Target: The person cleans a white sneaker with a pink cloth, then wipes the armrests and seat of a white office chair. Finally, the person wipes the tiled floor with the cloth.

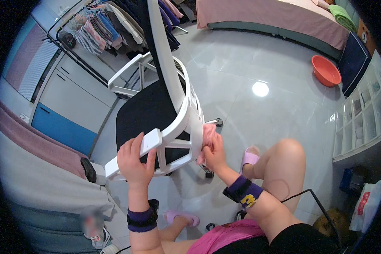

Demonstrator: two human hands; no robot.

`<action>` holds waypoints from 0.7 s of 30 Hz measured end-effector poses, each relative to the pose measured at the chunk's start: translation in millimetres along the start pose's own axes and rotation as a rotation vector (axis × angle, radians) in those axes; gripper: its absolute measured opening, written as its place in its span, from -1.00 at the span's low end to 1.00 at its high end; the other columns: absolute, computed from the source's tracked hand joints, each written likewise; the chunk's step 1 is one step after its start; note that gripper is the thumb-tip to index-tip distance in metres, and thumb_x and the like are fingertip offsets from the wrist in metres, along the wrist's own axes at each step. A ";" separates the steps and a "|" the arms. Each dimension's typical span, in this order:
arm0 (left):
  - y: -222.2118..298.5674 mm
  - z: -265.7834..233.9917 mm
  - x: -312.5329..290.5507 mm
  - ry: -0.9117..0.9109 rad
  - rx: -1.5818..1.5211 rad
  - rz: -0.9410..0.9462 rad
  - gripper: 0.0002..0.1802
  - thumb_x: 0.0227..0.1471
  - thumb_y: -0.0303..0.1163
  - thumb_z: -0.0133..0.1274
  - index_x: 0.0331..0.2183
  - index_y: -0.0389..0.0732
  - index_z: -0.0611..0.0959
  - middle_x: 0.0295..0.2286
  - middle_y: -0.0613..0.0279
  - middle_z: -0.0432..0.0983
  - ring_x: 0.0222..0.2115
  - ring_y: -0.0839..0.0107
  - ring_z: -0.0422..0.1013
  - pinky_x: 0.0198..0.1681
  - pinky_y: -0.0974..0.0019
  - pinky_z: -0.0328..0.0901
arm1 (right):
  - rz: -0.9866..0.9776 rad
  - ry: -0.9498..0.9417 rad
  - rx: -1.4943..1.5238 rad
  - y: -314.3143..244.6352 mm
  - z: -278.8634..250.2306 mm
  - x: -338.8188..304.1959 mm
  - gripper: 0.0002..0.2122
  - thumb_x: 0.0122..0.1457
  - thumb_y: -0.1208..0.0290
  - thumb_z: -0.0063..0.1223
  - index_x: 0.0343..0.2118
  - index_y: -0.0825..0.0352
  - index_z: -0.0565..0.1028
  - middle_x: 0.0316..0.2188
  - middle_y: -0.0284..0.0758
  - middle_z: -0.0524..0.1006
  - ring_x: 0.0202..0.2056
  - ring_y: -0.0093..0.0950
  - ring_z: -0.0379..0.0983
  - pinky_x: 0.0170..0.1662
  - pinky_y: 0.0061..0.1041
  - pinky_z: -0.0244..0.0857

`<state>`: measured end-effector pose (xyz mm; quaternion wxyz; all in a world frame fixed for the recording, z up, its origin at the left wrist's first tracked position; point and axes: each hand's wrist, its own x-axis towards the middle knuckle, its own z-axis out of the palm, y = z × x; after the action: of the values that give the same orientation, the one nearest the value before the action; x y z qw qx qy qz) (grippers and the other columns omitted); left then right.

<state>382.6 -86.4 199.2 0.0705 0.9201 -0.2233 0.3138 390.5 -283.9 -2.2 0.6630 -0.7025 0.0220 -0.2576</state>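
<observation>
A white office chair (183,116) with a black seat (142,114) and black backrest stands in front of me, turned sideways. My left hand (135,163) is wrapped over its near white armrest (151,142), with the thumb along the inner side. In my right hand (215,154) a pink cloth (208,133) is bunched and pressed against the back of the chair's white frame, low down. Part of the cloth is hidden by my fingers. Below the frame, a caster (209,174) of the chair base shows.
A clothes rack (72,55) and white-and-blue cabinet (65,99) stand at left. The bed (258,19) is at the back, with an orange basin (326,70) on the floor near it. A clear-fronted storage unit (360,110) and white bag (368,205) are at right.
</observation>
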 end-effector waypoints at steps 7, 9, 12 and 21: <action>-36.1 -11.4 -21.4 -0.021 -0.107 -0.080 -0.56 0.20 -0.08 -0.05 -0.10 -0.22 0.63 -0.18 0.04 0.55 -0.12 0.02 0.43 -0.02 0.06 0.25 | -0.233 0.008 0.197 -114.9 -6.3 33.1 -0.59 0.09 0.49 0.04 0.05 0.39 0.42 0.07 -0.04 0.33 0.10 -0.06 0.26 0.21 -0.21 0.15; -31.9 -13.9 -20.1 -0.005 -0.149 -0.140 -0.62 0.18 -0.15 0.00 -0.13 -0.24 0.63 -0.19 0.03 0.55 -0.13 0.03 0.43 -0.02 0.06 0.25 | -0.411 -0.014 0.172 -136.1 14.2 34.9 -0.60 0.07 0.50 0.09 0.03 0.32 0.46 0.14 -0.06 0.32 0.15 -0.05 0.22 0.26 -0.15 0.10; 4.0 -6.4 -8.4 0.069 -0.153 -0.090 -0.65 0.13 -0.18 0.08 -0.16 -0.24 0.63 -0.20 0.02 0.54 -0.15 0.02 0.44 -0.02 0.05 0.26 | -0.661 -0.084 -0.071 -112.8 34.0 21.2 -0.59 0.00 0.52 0.15 -0.01 0.18 0.52 0.22 -0.12 0.29 0.22 -0.05 0.17 0.31 -0.08 0.02; -21.6 -12.8 -25.0 0.092 -0.034 -0.013 -0.84 -0.01 -0.29 0.16 -0.49 -0.16 0.63 -0.50 0.25 0.52 -0.25 0.16 0.44 -0.10 0.12 0.24 | -0.575 0.035 0.084 -82.6 33.4 40.9 -0.67 0.06 0.56 0.12 -0.07 0.19 0.48 0.11 -0.09 0.35 0.19 0.00 0.24 0.23 0.00 0.07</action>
<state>367.8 -54.6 194.4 0.0982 0.9049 -0.2191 0.3514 413.4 -258.4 89.8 0.5906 -0.6475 -0.1773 -0.4477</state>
